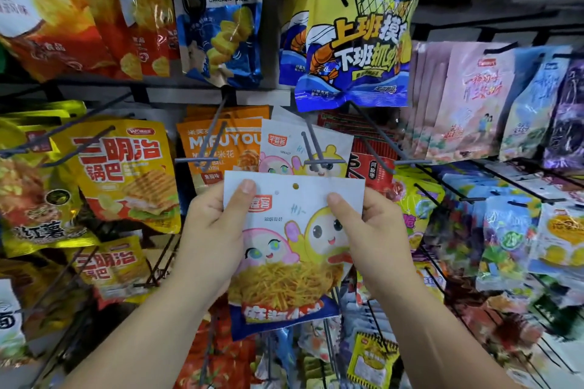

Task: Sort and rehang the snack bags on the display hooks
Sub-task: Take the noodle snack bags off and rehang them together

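You hold a flat, glossy white snack bag by its upper corners, just below a grey wire hook. Your left hand and right hand each pinch it, thumb on the printed front, the other fingers curled behind. A small round hole in its creased top seal is off the hook. Matching bags hang on that two-pronged hook, whose crossbar lies just above your bag. Orange pouches hang to the left, and a crinkly yellow-and-blue bag overhangs from above.
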The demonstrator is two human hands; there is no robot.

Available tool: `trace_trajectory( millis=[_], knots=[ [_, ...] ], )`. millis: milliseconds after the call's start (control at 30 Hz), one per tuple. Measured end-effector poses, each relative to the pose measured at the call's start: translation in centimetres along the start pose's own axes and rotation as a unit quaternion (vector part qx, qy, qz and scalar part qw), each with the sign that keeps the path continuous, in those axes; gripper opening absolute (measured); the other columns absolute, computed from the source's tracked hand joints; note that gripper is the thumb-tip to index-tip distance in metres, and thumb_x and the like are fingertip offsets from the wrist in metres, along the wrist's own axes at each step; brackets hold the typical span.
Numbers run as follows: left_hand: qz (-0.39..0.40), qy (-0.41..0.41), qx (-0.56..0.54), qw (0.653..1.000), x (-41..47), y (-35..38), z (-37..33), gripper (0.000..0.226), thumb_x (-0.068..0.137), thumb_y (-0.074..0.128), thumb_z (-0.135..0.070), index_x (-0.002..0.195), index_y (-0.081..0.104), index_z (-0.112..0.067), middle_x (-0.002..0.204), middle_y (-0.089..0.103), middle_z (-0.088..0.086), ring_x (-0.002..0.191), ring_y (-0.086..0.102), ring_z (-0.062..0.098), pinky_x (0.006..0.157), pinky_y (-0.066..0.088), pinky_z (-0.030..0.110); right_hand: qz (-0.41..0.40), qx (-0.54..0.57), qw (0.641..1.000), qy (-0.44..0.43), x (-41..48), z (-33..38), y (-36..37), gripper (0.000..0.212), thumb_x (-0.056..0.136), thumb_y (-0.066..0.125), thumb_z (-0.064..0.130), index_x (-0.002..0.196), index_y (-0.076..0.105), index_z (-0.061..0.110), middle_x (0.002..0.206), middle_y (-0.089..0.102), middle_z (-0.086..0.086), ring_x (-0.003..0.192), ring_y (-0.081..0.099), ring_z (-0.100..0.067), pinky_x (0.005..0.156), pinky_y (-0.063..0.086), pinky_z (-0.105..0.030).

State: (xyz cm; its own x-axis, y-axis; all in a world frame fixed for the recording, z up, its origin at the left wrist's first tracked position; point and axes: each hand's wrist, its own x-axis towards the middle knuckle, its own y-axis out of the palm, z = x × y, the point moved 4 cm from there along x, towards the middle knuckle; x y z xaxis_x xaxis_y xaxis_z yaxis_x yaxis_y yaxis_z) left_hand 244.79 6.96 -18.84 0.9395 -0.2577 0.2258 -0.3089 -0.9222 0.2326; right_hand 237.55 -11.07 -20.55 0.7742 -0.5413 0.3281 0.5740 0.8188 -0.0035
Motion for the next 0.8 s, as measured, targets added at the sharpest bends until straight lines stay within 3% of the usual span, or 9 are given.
trace_trajectory(
  millis=[67, 133, 233, 300, 500, 700, 800],
  knots=[
    [0.007, 0.011, 0.013, 1.000, 0.5, 0.6, 0.4, 0.021, 0.095, 0.056, -0.032, 0.097, 0.073, -0.020, 0.093, 0.081, 0.007, 0.082, 0.079, 0.027, 0.064, 0.065, 0.045, -0.022, -0.007, 1.000, -0.015, 0.4, 0.2, -0.6, 0.021, 0.099, 0.065, 0.025, 0.091, 0.078, 0.038, 0.079, 0.077, 0.005, 0.069, 0.071, -0.025, 0.056, 0.059, -0.043],
    [0.003, 0.024, 0.033, 0.999, 1.2, 1.0, 0.8, 0.021, 0.102, 0.053, -0.027, 0.100, 0.073, -0.019, 0.095, 0.081, 0.004, 0.086, 0.079, 0.026, 0.069, 0.064, 0.046, -0.033, -0.010, 0.999, -0.018, 0.9, 0.1, -1.0, 0.018, 0.099, 0.065, 0.028, 0.091, 0.077, 0.038, 0.077, 0.076, 0.003, 0.065, 0.071, -0.028, 0.053, 0.059, -0.042],
    [-0.001, 0.034, 0.055, 0.998, 2.3, 1.4, 1.2, 0.021, 0.105, 0.052, -0.026, 0.102, 0.072, -0.022, 0.096, 0.081, -0.002, 0.088, 0.078, 0.022, 0.073, 0.065, 0.044, -0.040, -0.033, 0.998, -0.026, 1.8, -0.2, -1.4, 0.012, 0.099, 0.065, 0.033, 0.095, 0.076, 0.036, 0.075, 0.074, 0.001, 0.071, 0.071, -0.038, 0.059, 0.060, -0.058],
    [-0.004, 0.028, 0.053, 0.998, 2.8, 1.6, 1.6, 0.021, 0.105, 0.052, -0.026, 0.102, 0.072, -0.025, 0.098, 0.081, -0.004, 0.091, 0.078, 0.021, 0.074, 0.064, 0.040, -0.045, -0.038, 0.998, -0.029, 2.2, -0.2, -1.3, 0.012, 0.099, 0.066, 0.032, 0.097, 0.077, 0.036, 0.076, 0.075, 0.004, 0.073, 0.072, -0.036, 0.062, 0.059, -0.062],
    [-0.011, 0.039, 0.039, 0.998, 3.6, 2.0, 1.8, 0.021, 0.105, 0.052, -0.025, 0.102, 0.072, -0.025, 0.097, 0.081, -0.001, 0.090, 0.078, 0.025, 0.074, 0.065, 0.046, -0.056, -0.023, 0.997, -0.044, 2.6, -0.1, -1.3, 0.013, 0.099, 0.066, 0.026, 0.099, 0.077, 0.033, 0.074, 0.074, 0.011, 0.067, 0.069, -0.021, 0.065, 0.061, -0.053],
    [-0.003, 0.046, 0.053, 0.997, 4.2, 2.3, 2.3, 0.021, 0.106, 0.053, -0.027, 0.110, 0.073, -0.021, 0.102, 0.080, 0.001, 0.094, 0.078, 0.024, 0.083, 0.061, 0.058, -0.070, -0.066, 0.994, -0.056, 3.5, -0.9, -1.2, 0.010, 0.097, 0.068, 0.035, 0.100, 0.077, 0.035, 0.073, 0.072, 0.018, 0.068, 0.071, -0.025, 0.065, 0.061, -0.058],
    [-0.008, 0.066, 0.073, 0.995, 4.7, 2.2, 2.6, 0.020, 0.104, 0.055, -0.031, 0.104, 0.074, -0.023, 0.100, 0.080, 0.001, 0.094, 0.077, 0.026, 0.081, 0.060, 0.062, -0.077, -0.074, 0.992, -0.063, 3.7, -1.1, -0.9, 0.015, 0.096, 0.067, 0.038, 0.104, 0.077, 0.030, 0.069, 0.068, 0.021, 0.065, 0.068, -0.024, 0.063, 0.060, -0.057]
  ],
)
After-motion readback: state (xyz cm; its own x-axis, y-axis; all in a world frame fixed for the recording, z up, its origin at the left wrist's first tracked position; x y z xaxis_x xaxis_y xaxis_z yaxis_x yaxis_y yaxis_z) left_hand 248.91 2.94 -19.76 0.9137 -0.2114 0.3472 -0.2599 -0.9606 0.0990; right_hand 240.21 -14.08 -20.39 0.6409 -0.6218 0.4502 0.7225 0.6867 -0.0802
